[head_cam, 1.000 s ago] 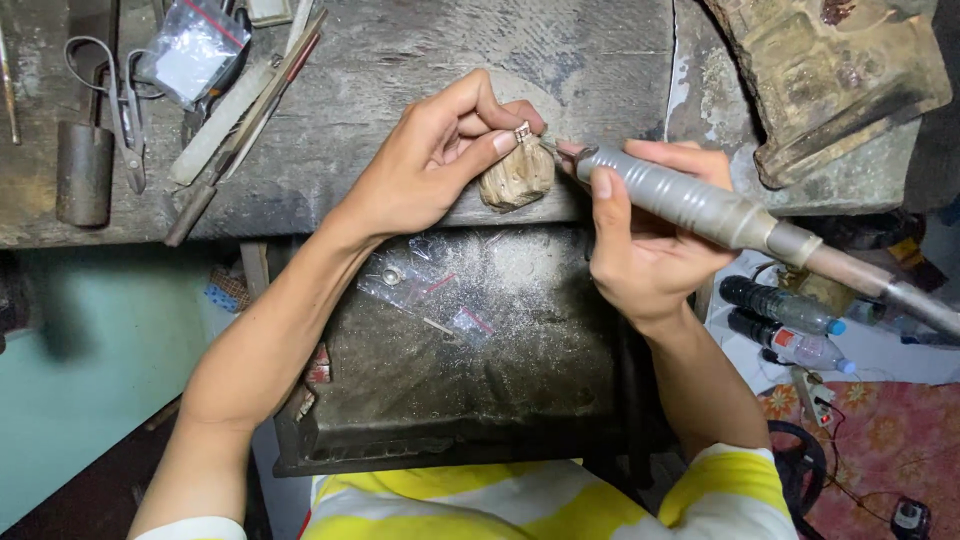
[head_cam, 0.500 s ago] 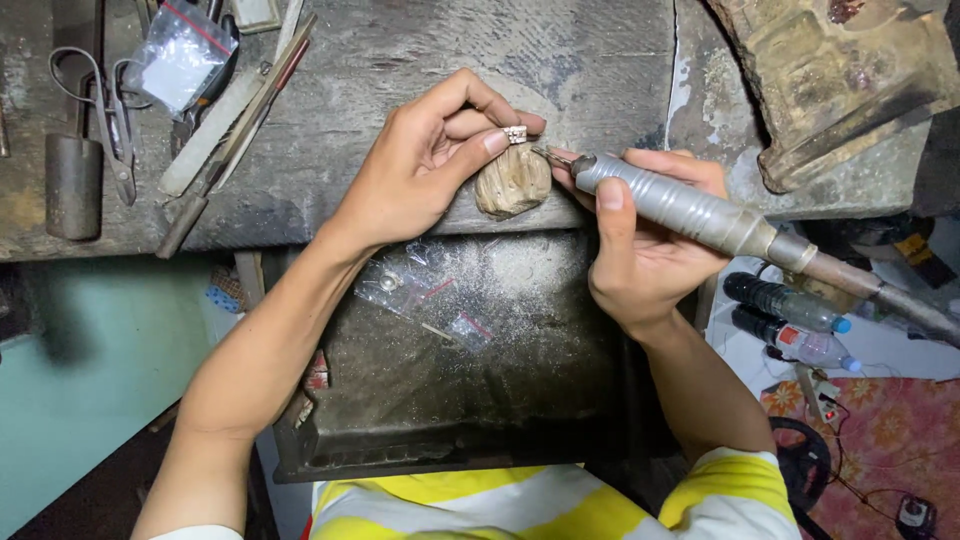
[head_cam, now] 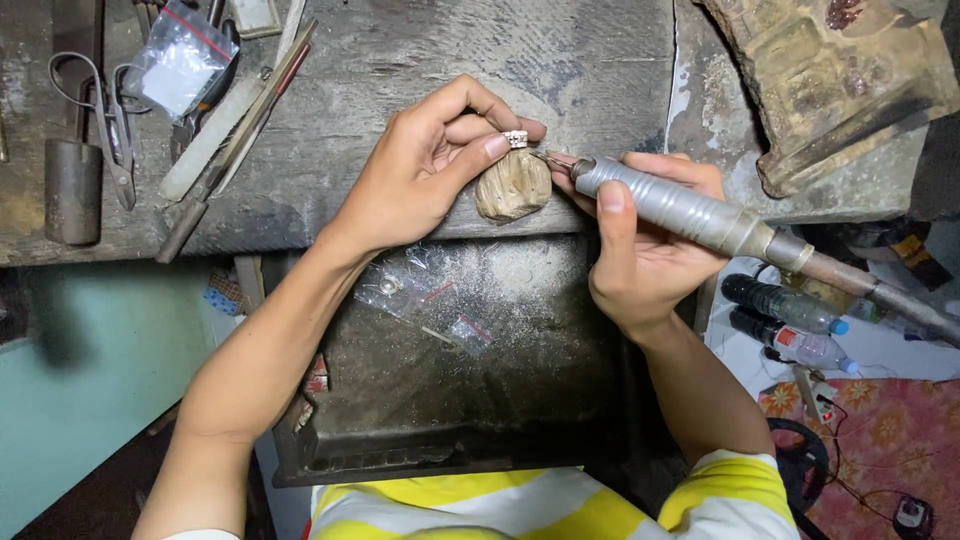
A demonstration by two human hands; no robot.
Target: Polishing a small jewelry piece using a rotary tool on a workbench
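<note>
Setting: a worn, grey wooden workbench (head_cam: 400, 60) seen from above, with a dusty dark tray (head_cam: 450, 400) slung below its front edge.
Tray: small clear plastic bags (head_cam: 425, 295) lie on its powdery floor.
Right hand (head_cam: 640, 250): fingers wrapped around a grey metal rotary handpiece (head_cam: 690, 212), thumb pressed along its barrel; its thin tip points at the ring.
Left hand (head_cam: 420, 170): thumb and forefinger pinch a small silver ring (head_cam: 515, 138), the other fingers curled behind.
Ring position: held just above a worn wooden bench pin (head_cam: 513, 186) at the bench edge, between both hands.
Floor, right: plastic bottles (head_cam: 785, 320) beside a patterned red mat (head_cam: 880, 440).
Far left: scissors (head_cam: 110, 120), a metal cylinder (head_cam: 72, 190), files (head_cam: 235, 130) and a plastic bag (head_cam: 180, 70).
</note>
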